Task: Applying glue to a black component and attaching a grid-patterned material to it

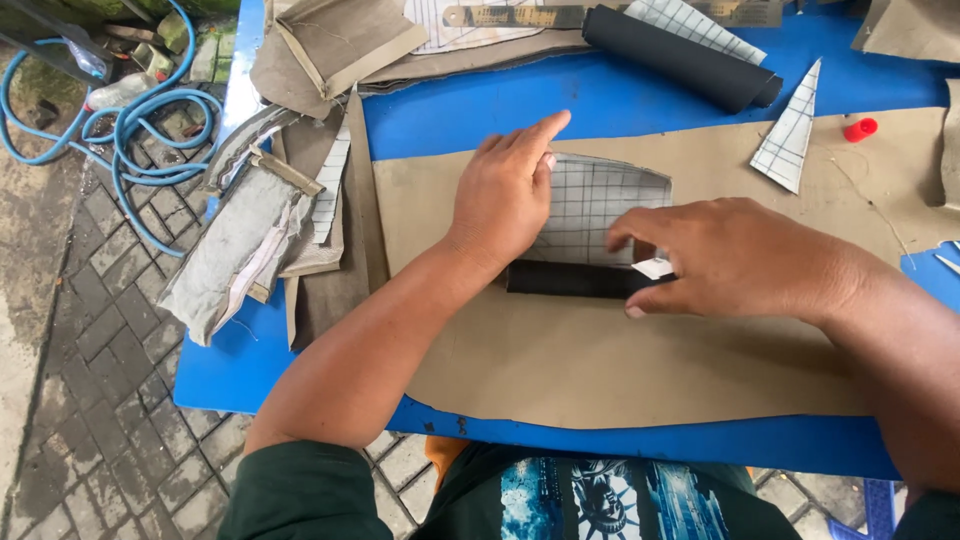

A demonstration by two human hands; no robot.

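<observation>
On the blue table (640,100), right at the middle of a big tan sheet (600,370), both hands are down on a gridded pattern piece (590,200). Its lower edge is hidden behind the fingers, and a black strip (565,279) crosses beneath it; the strip's right end disappears under the right hand (730,258), so how far it runs cannot be told. The left hand (505,195) lies flat and spread on the pattern's left side, forefinger stretched up and to the right, palm pressing down. The right hand is curled, thumb and fingers pinching a small white chip (653,267), perhaps chalk, though it is too small to be sure.

Up top, a metal ruler (510,15) is cut off by the frame, and its markings are too blurred to read. A black roll (680,58) lies slanted beside it, running from upper left to lower right. A gridded triangle (790,135) stands apart on the right with its tip pointing up, and a little red cap (860,129) sits near it. Grey and tan scraps (270,220) pile at the table's left edge; a blue hose (130,120) coils on the paving beyond.

The pattern piece has a curved top, its straight base toward the person. The black strip's long axis runs left to right, level with the table's near edge.
</observation>
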